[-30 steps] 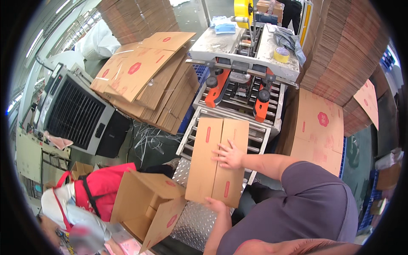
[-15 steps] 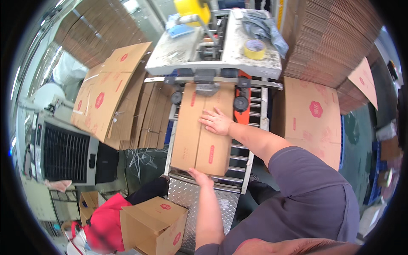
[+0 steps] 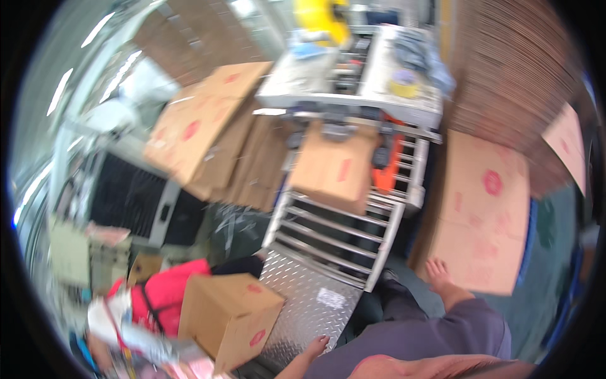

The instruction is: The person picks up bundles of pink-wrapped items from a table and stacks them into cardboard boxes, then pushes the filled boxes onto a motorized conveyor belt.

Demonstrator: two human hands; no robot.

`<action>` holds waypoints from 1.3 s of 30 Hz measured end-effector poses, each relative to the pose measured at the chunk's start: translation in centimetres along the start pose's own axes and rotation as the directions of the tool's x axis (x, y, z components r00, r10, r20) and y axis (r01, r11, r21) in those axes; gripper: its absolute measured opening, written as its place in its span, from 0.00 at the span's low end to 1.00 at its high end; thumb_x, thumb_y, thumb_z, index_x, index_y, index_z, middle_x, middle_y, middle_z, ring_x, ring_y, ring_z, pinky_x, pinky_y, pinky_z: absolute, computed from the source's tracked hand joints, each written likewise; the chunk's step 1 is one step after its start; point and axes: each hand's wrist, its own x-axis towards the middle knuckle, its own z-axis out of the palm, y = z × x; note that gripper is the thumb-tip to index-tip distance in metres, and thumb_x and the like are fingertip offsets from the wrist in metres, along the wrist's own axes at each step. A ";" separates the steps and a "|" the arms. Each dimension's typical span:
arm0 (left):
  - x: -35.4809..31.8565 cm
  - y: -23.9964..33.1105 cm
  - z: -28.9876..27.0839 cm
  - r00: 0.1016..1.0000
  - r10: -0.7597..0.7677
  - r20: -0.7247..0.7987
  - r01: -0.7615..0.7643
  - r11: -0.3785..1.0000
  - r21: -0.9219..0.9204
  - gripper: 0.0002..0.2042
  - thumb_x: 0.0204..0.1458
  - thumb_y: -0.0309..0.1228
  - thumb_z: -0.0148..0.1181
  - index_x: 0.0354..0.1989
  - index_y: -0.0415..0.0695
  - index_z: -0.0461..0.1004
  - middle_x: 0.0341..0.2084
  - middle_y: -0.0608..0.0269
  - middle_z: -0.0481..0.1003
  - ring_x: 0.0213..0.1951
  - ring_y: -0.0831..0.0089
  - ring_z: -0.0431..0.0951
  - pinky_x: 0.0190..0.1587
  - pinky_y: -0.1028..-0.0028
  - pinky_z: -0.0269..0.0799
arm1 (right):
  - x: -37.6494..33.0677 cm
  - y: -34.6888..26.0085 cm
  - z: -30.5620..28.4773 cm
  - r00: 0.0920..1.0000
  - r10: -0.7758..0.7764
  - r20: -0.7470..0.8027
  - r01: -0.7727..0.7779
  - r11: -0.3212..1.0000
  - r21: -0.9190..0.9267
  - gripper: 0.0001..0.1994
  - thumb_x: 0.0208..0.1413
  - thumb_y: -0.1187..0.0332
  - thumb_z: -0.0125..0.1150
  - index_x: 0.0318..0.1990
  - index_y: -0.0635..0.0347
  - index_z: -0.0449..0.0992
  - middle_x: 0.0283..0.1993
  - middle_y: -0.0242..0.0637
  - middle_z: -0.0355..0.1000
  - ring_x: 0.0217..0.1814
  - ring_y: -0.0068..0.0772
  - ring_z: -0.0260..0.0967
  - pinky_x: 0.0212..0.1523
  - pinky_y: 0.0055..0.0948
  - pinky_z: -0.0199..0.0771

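Note:
My right hand (image 3: pixel 437 275), fingers spread, is at the near left edge of the stack of flat cardboard cartons (image 3: pixel 476 215) on the right. Whether it touches the cardboard I cannot tell. Low in the view, my left hand (image 3: pixel 315 346) hovers over the diamond-plate metal step (image 3: pixel 297 278) with nothing in it, its fingers loosely apart and slightly blurred. A closed brown carton (image 3: pixel 331 167) lies on the roller conveyor (image 3: pixel 328 237), its far end under the head of the carton-sealing machine (image 3: pixel 281 88). Neither hand is on that carton.
An open carton (image 3: pixel 233 316) stands left of the step, beside a person in a red vest (image 3: pixel 167 294). More flat cartons (image 3: pixel 208 132) lean at left, near a black-grilled unit (image 3: pixel 129 199). A tall cardboard stack (image 3: pixel 511 82) rises at right. Yellow tape (image 3: pixel 404 85) rests on the machine.
Both hands have left the closed carton, which has moved farther into the machine. My right hand went right to the flat cartons; my left dropped back toward me. The view has shifted.

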 end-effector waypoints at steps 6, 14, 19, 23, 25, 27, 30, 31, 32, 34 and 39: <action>-5.2 -6.5 -2.9 0.946 0.203 -0.253 -0.168 0.974 0.152 0.31 0.59 0.54 0.52 0.63 0.44 0.67 0.54 0.49 0.75 0.54 0.58 0.76 0.55 0.63 0.71 | 0.4 -0.1 8.1 0.962 -0.046 -0.268 0.054 0.998 0.024 0.31 0.60 0.63 0.48 0.72 0.51 0.52 0.76 0.34 0.47 0.76 0.42 0.45 0.72 0.50 0.46; -10.7 -16.4 -1.5 0.932 0.317 -0.175 -0.315 0.948 0.037 0.34 0.60 0.57 0.50 0.64 0.42 0.65 0.53 0.50 0.75 0.43 0.65 0.77 0.47 0.66 0.73 | -5.8 2.7 3.6 0.626 0.512 -0.588 -0.337 0.858 0.389 0.22 0.58 0.76 0.50 0.61 0.59 0.67 0.62 0.45 0.68 0.61 0.46 0.69 0.56 0.38 0.74; -13.6 -24.7 -3.8 0.816 0.358 -0.455 -0.438 0.895 -0.082 0.35 0.58 0.54 0.55 0.67 0.40 0.60 0.57 0.48 0.72 0.51 0.59 0.76 0.54 0.63 0.70 | -21.1 -3.5 -17.2 0.069 0.049 -0.996 -0.165 0.986 0.037 0.07 0.45 0.75 0.61 0.34 0.55 0.73 0.28 0.39 0.68 0.32 0.42 0.68 0.34 0.39 0.68; -25.9 -21.0 -4.9 0.549 0.522 -0.653 -0.571 0.804 0.163 0.44 0.52 0.52 0.63 0.71 0.39 0.50 0.65 0.42 0.60 0.65 0.51 0.64 0.63 0.62 0.63 | -36.9 -14.5 -31.4 -0.168 -0.229 -0.959 -0.037 0.974 -0.226 0.14 0.48 0.62 0.68 0.27 0.57 0.67 0.22 0.34 0.62 0.26 0.38 0.63 0.29 0.36 0.63; -28.0 -22.1 -4.1 0.239 0.672 -0.701 -0.452 0.716 0.532 0.49 0.48 0.54 0.66 0.71 0.38 0.48 0.69 0.39 0.50 0.71 0.45 0.50 0.68 0.54 0.52 | -40.2 -19.2 -35.4 -0.256 -0.338 -0.906 0.076 0.927 -0.368 0.18 0.49 0.56 0.68 0.25 0.56 0.66 0.20 0.33 0.60 0.23 0.37 0.61 0.26 0.35 0.61; -32.6 -21.4 -3.3 0.237 0.631 -0.739 -0.315 0.769 0.556 0.53 0.46 0.54 0.68 0.71 0.34 0.45 0.71 0.39 0.46 0.72 0.42 0.42 0.70 0.50 0.40 | -41.3 -23.2 -38.2 -0.411 -0.412 -0.813 0.205 0.827 -0.523 0.24 0.47 0.47 0.68 0.22 0.57 0.65 0.18 0.32 0.58 0.19 0.36 0.58 0.23 0.34 0.58; -37.2 -23.0 -2.3 0.103 0.565 -0.819 -0.249 0.812 0.528 0.55 0.41 0.56 0.70 0.70 0.35 0.47 0.68 0.39 0.53 0.72 0.45 0.43 0.71 0.45 0.30 | -40.0 -26.3 -39.7 -0.509 -0.309 -0.803 0.501 0.652 -0.569 0.29 0.44 0.40 0.67 0.21 0.58 0.65 0.18 0.33 0.57 0.19 0.35 0.57 0.22 0.33 0.56; -38.2 -24.0 -2.7 0.039 0.537 -0.843 -0.252 0.822 0.512 0.55 0.40 0.57 0.71 0.70 0.36 0.48 0.66 0.39 0.57 0.72 0.47 0.45 0.70 0.43 0.28 | -38.7 -27.1 -40.0 -0.509 -0.257 -0.822 0.599 0.581 -0.552 0.30 0.43 0.38 0.67 0.21 0.58 0.65 0.18 0.34 0.57 0.19 0.35 0.57 0.22 0.33 0.56; -39.0 -24.9 -3.6 0.022 0.566 -0.824 -0.233 0.805 0.546 0.50 0.38 0.55 0.73 0.65 0.37 0.57 0.57 0.42 0.67 0.67 0.49 0.56 0.68 0.46 0.41 | -36.0 -26.8 -39.8 -0.453 -0.185 -0.872 0.731 0.484 -0.482 0.30 0.47 0.40 0.67 0.21 0.60 0.65 0.18 0.33 0.58 0.19 0.35 0.58 0.23 0.32 0.57; -40.1 -26.8 -4.6 -0.256 0.550 -0.795 -0.306 0.734 0.606 0.27 0.37 0.48 0.75 0.42 0.44 0.75 0.32 0.58 0.78 0.41 0.57 0.78 0.47 0.56 0.72 | -29.3 -26.3 -38.3 -0.154 -0.045 -0.987 0.947 0.277 -0.161 0.25 0.51 0.49 0.68 0.22 0.62 0.66 0.19 0.31 0.61 0.20 0.36 0.58 0.24 0.31 0.59; -42.6 -23.8 -5.5 -0.193 0.641 -0.743 -0.067 0.747 0.662 0.17 0.39 0.42 0.72 0.27 0.47 0.70 0.25 0.63 0.73 0.31 0.60 0.74 0.35 0.62 0.68 | -23.4 -30.5 -36.8 -0.149 -0.285 -0.947 0.738 0.605 -0.298 0.30 0.43 0.59 0.71 0.55 0.57 0.71 0.59 0.41 0.68 0.64 0.42 0.64 0.63 0.40 0.63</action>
